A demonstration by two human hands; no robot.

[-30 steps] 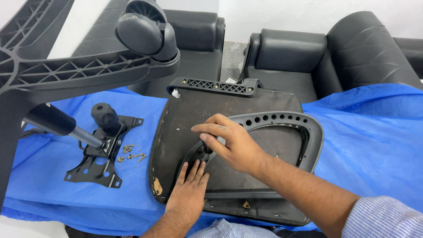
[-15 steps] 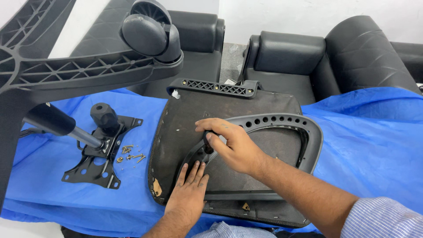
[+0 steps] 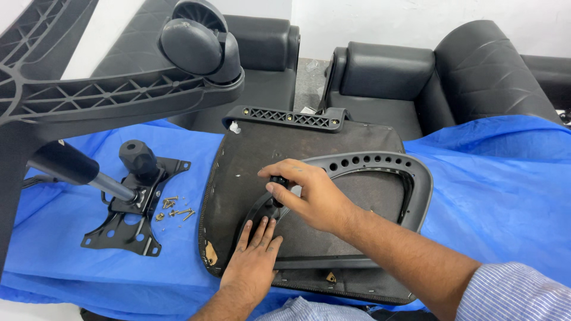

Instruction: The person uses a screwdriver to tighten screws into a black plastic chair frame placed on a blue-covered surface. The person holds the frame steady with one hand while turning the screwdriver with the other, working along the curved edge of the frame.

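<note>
On upturned chair seat [image 3: 309, 148]: left hand [image 3: 253, 261] flat, open, pinning armrest frame [image 3: 380, 172] steady; right hand [image 3: 309, 196] closed around black knob [image 3: 277, 182].

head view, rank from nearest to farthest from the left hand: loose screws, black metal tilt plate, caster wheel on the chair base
From the left hand:
1. Loose screws, on the blue sheet to its left.
2. Black metal tilt plate, farther left.
3. Black caster wheel on the star-shaped chair base, top left.
</note>
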